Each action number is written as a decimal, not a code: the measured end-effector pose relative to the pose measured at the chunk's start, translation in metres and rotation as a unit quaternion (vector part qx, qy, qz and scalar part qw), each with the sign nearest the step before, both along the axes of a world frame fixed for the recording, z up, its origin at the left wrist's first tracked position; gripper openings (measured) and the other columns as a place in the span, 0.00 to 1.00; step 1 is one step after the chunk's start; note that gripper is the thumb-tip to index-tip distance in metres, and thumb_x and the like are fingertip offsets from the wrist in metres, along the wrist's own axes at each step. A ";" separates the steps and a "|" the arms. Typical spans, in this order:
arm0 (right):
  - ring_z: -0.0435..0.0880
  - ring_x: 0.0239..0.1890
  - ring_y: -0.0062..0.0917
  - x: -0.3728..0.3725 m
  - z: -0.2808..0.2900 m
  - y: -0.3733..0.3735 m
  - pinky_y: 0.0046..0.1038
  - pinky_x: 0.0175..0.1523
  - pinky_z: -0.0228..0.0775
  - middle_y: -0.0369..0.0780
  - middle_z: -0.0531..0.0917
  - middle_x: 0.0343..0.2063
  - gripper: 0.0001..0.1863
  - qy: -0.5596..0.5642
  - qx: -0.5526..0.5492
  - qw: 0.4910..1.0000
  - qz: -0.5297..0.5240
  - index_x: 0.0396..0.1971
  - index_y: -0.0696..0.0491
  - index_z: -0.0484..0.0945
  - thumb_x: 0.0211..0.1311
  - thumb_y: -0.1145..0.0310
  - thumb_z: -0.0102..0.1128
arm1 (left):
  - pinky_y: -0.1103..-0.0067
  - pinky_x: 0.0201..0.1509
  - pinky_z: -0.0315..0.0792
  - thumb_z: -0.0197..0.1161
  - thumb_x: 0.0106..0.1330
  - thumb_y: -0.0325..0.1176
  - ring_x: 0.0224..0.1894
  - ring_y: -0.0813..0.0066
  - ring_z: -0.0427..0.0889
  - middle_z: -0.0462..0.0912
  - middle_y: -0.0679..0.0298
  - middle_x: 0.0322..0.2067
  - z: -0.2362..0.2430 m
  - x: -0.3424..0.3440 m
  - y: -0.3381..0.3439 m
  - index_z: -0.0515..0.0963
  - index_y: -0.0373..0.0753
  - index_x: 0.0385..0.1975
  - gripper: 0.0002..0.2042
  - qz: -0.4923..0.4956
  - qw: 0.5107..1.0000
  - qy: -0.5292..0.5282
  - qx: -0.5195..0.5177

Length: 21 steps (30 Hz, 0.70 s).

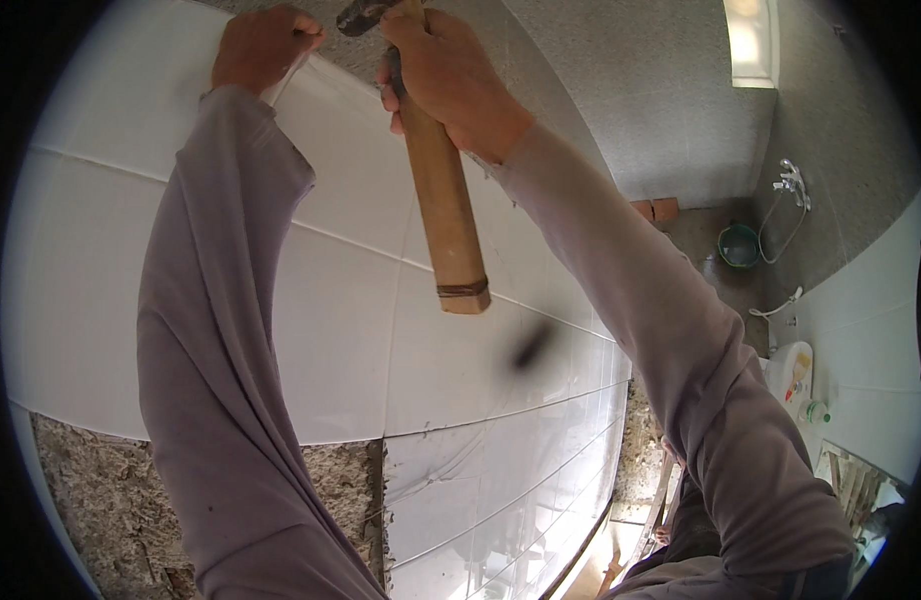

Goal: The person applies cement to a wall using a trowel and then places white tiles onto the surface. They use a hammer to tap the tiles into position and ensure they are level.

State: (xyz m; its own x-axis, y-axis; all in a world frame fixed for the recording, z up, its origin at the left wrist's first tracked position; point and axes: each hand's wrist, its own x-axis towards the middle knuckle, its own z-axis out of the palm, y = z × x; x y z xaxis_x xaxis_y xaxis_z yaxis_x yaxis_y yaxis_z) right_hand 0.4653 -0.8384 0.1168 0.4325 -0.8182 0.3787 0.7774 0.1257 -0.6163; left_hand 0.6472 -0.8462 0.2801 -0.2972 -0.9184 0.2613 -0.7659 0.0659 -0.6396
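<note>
My right hand [451, 85] is wrapped round a hammer [443, 210], close to its dark metal head at the top of the view. The thick wooden handle hangs down over the white wall tiles [341, 330], with a band near its end. To the left, my left hand [264, 48] is closed in a pinch at the upper edge of the tiles, near the hammer head. Whatever its fingers hold is too small or hidden to make out. A small dark blurred thing [533, 346] shows in front of the tiles below the handle.
Bare rough wall [91, 500] shows at the lower left. Beyond my right arm are a green bucket [739, 245], reddish bricks [656, 209], a shower fitting [793, 185] and a white cistern [793, 370] with a brush and bottle on it. A wooden ladder-like frame [656, 510] stands below.
</note>
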 end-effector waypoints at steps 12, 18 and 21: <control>0.75 0.13 0.27 0.031 0.019 -0.018 0.31 0.17 0.72 0.41 0.74 0.18 0.19 0.016 -0.041 0.995 -0.090 0.38 0.61 0.68 0.70 0.57 0.42 | 0.72 0.36 0.77 0.64 0.52 0.33 0.30 0.65 0.85 0.86 0.63 0.26 -0.005 -0.009 -0.005 0.86 0.46 0.24 0.05 0.058 0.996 -0.040 -0.046; 0.74 0.13 0.27 0.025 0.025 -0.020 0.31 0.16 0.70 0.41 0.74 0.18 0.18 0.005 -0.039 0.997 -0.072 0.38 0.60 0.68 0.70 0.57 0.43 | 0.70 0.35 0.76 0.66 0.49 0.33 0.29 0.62 0.84 0.85 0.61 0.26 -0.005 -0.007 -0.007 0.86 0.45 0.25 0.05 0.040 0.996 -0.033 -0.071; 0.74 0.13 0.27 0.028 0.025 -0.021 0.31 0.15 0.70 0.41 0.74 0.18 0.18 -0.006 -0.030 0.997 -0.071 0.37 0.60 0.68 0.70 0.56 0.43 | 0.70 0.34 0.76 0.66 0.49 0.33 0.28 0.62 0.84 0.85 0.61 0.25 -0.005 -0.012 -0.007 0.86 0.44 0.25 0.05 0.078 0.995 -0.014 -0.059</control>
